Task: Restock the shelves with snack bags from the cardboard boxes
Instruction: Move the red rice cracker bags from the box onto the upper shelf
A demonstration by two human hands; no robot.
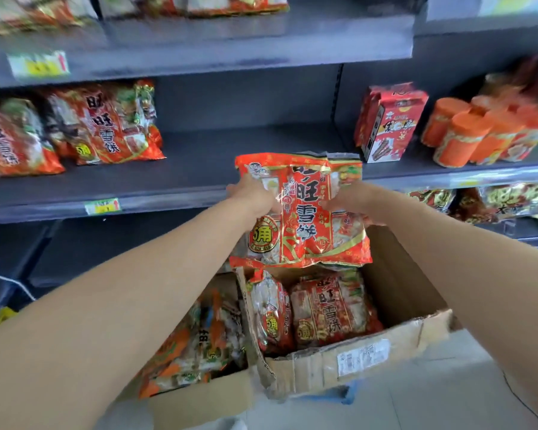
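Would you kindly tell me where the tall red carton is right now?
In the head view the red carton stands on the middle shelf, right of centre, just left of the orange canisters.

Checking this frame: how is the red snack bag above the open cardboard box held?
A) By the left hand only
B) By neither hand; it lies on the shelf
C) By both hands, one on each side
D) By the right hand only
C: the left hand grips the red snack bag at its left edge and the right hand grips its right edge, above the cardboard box.
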